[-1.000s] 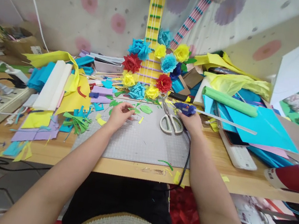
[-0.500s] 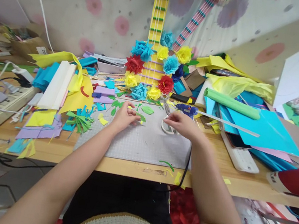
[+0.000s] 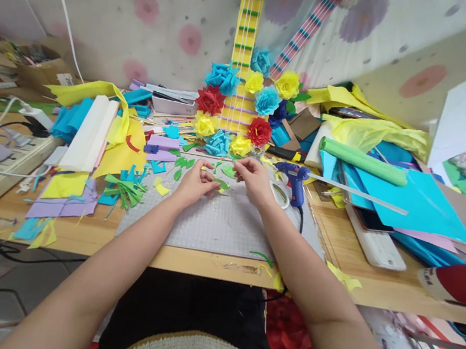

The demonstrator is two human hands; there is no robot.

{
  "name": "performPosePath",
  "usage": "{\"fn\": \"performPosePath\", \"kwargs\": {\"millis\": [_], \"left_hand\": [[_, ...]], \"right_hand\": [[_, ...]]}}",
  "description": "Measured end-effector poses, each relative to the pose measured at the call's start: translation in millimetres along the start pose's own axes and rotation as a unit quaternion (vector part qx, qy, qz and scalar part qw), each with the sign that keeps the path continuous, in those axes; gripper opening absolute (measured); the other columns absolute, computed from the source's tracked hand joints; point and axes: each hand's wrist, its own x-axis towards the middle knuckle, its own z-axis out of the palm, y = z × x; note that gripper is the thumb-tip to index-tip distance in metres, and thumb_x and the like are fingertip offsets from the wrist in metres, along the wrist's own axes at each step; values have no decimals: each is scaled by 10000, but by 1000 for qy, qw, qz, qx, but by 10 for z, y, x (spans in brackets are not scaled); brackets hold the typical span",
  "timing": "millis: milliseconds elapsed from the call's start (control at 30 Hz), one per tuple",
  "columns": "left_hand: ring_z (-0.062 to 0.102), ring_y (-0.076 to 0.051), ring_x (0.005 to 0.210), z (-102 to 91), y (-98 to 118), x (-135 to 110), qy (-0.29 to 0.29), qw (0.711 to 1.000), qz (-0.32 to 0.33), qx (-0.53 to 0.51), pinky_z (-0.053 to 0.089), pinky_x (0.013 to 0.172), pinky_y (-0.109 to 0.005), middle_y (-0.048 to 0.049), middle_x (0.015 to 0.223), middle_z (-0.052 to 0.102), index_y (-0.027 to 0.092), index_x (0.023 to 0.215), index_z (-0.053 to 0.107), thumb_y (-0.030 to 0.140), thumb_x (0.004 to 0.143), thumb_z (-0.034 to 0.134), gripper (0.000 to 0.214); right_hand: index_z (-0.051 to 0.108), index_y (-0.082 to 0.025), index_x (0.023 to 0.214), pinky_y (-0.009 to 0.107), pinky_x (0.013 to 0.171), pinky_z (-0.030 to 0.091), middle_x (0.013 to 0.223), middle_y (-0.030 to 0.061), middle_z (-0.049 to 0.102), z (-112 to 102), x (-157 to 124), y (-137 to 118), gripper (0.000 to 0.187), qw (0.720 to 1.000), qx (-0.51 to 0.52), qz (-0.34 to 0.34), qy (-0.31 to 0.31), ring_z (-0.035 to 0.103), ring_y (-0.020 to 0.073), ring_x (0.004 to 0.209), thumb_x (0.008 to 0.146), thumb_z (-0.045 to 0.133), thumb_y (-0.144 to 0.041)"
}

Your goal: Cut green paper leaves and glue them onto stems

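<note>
My left hand is closed in a pinch over the grey cutting mat. A green paper leaf sticks out at its fingertips. Just to the right, my right hand has its thumb and fingers pressed together; whatever lies between them is too small to make out. Another green paper leaf lies on the mat near those fingertips. Beside the right wrist are a roll of tape and a blue glue gun with a black cord. Small green leaves lie left of my left hand.
Behind the mat stands a yellow paper guitar with paper flowers. Paper scraps and a power strip are on the left. Blue sheets, a green roll and a red-and-white cup sit on the right.
My right hand has moved left from beside the glue gun and tape to near my left hand. More of the glue gun and tape now shows. My left hand stays put with the leaf.
</note>
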Motion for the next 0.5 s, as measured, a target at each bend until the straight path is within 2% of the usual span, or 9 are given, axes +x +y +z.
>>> {"fn": "performPosePath", "kwargs": {"millis": [100, 267, 400, 500], "left_hand": [[661, -169, 639, 9, 22, 10, 21, 999, -8, -29, 507, 477, -222, 41, 611, 571, 176, 884, 478, 223, 581, 732, 398], [671, -167, 668, 11, 33, 25, 42, 996, -34, -72, 528, 503, -222, 22, 646, 569, 137, 777, 534, 225, 604, 729, 275], [675, -171, 679, 15, 44, 20, 39, 992, -49, -107, 547, 547, -249, 31, 642, 562, 136, 734, 515, 195, 597, 733, 264], [676, -173, 678, 15, 57, 14, 42, 991, -55, -117, 548, 564, -260, 31, 631, 565, 138, 724, 504, 178, 603, 726, 257]], "right_hand": [[558, -182, 728, 235, 552, 451, 695, 3, 622, -160, -106, 26, 316, 999, 38, 25, 20, 575, 106, 608, 599, 665, -450], [599, -172, 730, 233, 532, 446, 719, 33, 658, -320, -312, 29, 323, 996, 37, 75, -10, 627, 141, 653, 553, 717, -414], [588, -177, 747, 206, 498, 418, 801, 43, 677, -262, -328, 11, 324, 990, 76, 120, -20, 633, 137, 676, 549, 722, -396], [589, -184, 747, 189, 468, 387, 800, 25, 657, -144, -273, 21, 304, 987, 94, 132, -1, 598, 114, 656, 561, 708, -393]]}}
